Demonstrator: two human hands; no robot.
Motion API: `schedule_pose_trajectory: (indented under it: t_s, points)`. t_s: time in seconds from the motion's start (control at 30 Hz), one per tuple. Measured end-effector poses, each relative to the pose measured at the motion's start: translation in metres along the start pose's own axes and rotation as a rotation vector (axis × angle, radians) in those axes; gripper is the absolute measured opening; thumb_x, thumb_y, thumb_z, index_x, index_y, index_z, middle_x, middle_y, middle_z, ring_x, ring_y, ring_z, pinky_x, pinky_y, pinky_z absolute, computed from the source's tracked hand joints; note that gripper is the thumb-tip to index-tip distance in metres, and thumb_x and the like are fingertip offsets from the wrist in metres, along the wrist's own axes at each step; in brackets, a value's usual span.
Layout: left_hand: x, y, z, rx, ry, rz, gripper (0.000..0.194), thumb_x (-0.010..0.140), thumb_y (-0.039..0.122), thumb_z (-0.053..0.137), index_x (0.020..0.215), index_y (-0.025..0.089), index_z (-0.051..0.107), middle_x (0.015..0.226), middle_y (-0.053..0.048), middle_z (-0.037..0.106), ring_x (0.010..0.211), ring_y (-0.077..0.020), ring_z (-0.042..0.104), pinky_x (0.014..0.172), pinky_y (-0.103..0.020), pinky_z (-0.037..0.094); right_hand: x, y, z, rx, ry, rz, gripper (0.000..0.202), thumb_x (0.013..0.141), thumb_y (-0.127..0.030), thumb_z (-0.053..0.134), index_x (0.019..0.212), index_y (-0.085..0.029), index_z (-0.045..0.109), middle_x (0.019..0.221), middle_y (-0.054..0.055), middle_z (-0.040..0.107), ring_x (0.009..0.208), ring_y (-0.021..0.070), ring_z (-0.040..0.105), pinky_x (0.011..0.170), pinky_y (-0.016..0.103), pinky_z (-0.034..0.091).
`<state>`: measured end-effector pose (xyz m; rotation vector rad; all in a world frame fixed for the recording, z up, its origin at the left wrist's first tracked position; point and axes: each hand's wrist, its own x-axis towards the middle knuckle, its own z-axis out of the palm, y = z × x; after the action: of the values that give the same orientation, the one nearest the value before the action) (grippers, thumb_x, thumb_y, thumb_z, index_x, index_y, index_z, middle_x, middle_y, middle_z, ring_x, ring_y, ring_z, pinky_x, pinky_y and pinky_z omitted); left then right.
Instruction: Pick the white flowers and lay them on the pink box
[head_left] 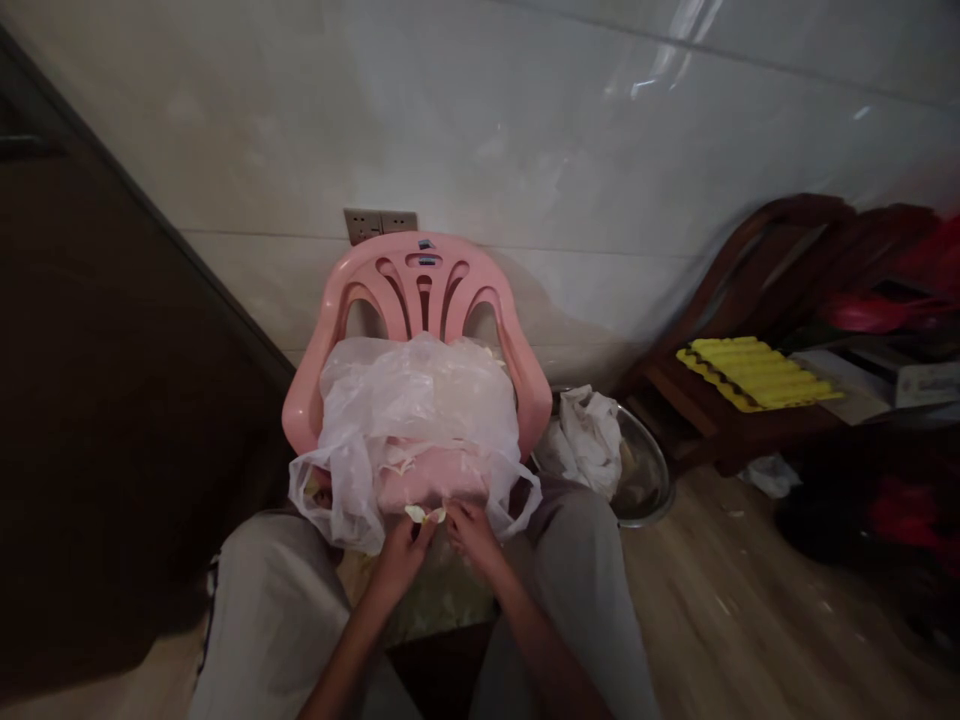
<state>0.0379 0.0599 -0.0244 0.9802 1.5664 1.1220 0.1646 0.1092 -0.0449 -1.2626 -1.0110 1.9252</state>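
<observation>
Between my two hands is a small pale yellow-white piece, thin and leaf-like; its exact kind is too small to tell. My left hand pinches it from the left, thumb and fingers closed. At its right end, the fingers of my right hand are also closed on it. Both hands are at the front edge of a pink plastic chair, just above my lap. A translucent white plastic bag lies spread over the seat, its handles hanging at both sides. Several pale scraps rest near the bag's opening.
To the right of the chair stands a metal basin with a white bag in it. A dark wooden chair farther right bears a yellow ridged tray. A dark panel stands at left; a tiled wall rises behind.
</observation>
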Motion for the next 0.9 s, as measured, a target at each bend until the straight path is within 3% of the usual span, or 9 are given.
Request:
schedule_pose_trajectory:
  t_s: [0.2,0.4,0.53,0.67,0.83,0.9]
  points:
    - [0.002,-0.004,-0.001,-0.004,-0.035,-0.033,0.050,0.070,0.069,0.062,0.067,0.018,0.058,0.052,0.005,0.048,0.051,-0.0141,0.044,0.053,-0.025,0.032,0.007,0.009,-0.002,-0.016,-0.018,-0.017,0.045,0.071,-0.061,0.066,0.065,-0.024,0.042,0.047,-0.012,0.028,0.040,0.0058,0.022,0.039,0.022,0.015]
    - [0.002,-0.013,-0.004,0.086,-0.054,0.044,0.041,0.075,0.060,0.063,0.070,0.019,0.065,0.058,0.001,0.058,0.059,-0.0181,0.051,0.061,-0.027,0.036,0.012,0.018,-0.005,-0.061,0.001,-0.031,0.042,0.072,-0.059,0.065,0.066,-0.023,0.044,0.047,-0.012,0.029,0.039,0.0055,0.022,0.039,0.021,0.016]
    - [0.002,-0.019,0.000,0.127,-0.075,0.037,0.041,0.075,0.059,0.063,0.061,0.020,0.062,0.055,0.000,0.059,0.059,-0.0194,0.054,0.061,-0.027,0.037,0.015,0.024,-0.002,-0.140,0.034,-0.139,0.043,0.077,-0.059,0.062,0.064,-0.022,0.045,0.048,-0.010,0.035,0.044,0.0073,0.031,0.042,0.021,0.024]
    - [0.004,-0.017,0.005,0.047,0.015,-0.025,0.050,0.071,0.069,0.059,0.058,0.021,0.060,0.050,0.001,0.055,0.053,-0.0179,0.051,0.056,-0.027,0.037,0.014,0.023,0.001,-0.193,0.037,-0.225,0.043,0.081,-0.062,0.056,0.067,-0.022,0.048,0.051,-0.007,0.039,0.048,0.0098,0.038,0.045,0.022,0.029]
    - [0.010,-0.020,0.003,-0.062,0.114,-0.165,0.060,0.060,0.081,0.058,0.052,0.022,0.054,0.044,0.001,0.051,0.044,-0.0156,0.048,0.048,-0.027,0.034,0.007,0.016,0.006,-0.188,-0.074,-0.209,0.042,0.080,-0.062,0.057,0.093,-0.022,0.057,0.058,-0.007,0.046,0.044,0.0097,0.037,0.043,0.023,0.027]
    - [0.012,-0.024,0.004,-0.103,0.102,-0.202,0.063,0.058,0.084,0.057,0.048,0.022,0.052,0.041,0.001,0.049,0.040,-0.0144,0.045,0.045,-0.026,0.033,0.004,0.014,0.007,-0.204,-0.124,-0.225,0.041,0.081,-0.061,0.056,0.092,-0.022,0.057,0.059,-0.006,0.048,0.046,0.0100,0.038,0.044,0.023,0.028]
